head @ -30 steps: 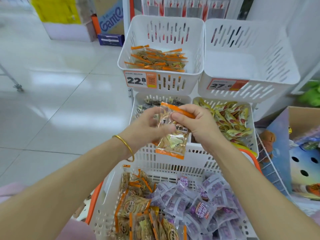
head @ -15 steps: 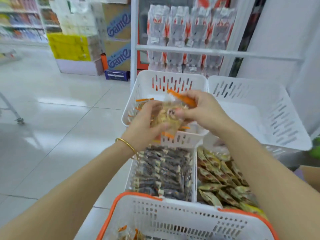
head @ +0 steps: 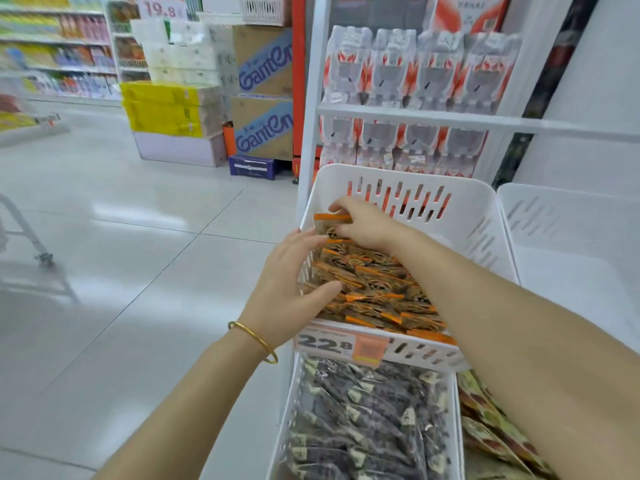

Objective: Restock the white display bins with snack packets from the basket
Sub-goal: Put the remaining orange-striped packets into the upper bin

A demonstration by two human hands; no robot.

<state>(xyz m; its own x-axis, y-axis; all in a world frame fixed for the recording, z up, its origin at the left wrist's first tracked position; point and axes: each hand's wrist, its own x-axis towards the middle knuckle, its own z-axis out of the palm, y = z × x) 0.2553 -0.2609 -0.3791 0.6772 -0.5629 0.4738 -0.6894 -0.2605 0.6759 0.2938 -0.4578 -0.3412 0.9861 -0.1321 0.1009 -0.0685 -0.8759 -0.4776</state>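
A white display bin (head: 415,181) with a 22.8 price tag (head: 325,342) holds a pile of orange-edged snack packets (head: 374,282). My right hand (head: 367,225) reaches into the bin's back left corner and pinches one orange-edged packet (head: 330,218) standing against the left wall. At the bin's left rim my left hand (head: 287,285) lies with fingers straight and the thumb resting on the pile. The basket is out of view.
An empty white bin (head: 571,271) sits to the right. Below are a bin of dark packets (head: 363,420) and one of yellow-green packets (head: 491,427). Bottle packs (head: 415,74) fill the shelves behind. Cartons (head: 263,126) stand on the floor, a trolley leg (head: 31,237) at left.
Both hands carried the packet up from above the basket into the upper left bin. My left hand let go of it and moved to the bin's left rim. The view tilted up.
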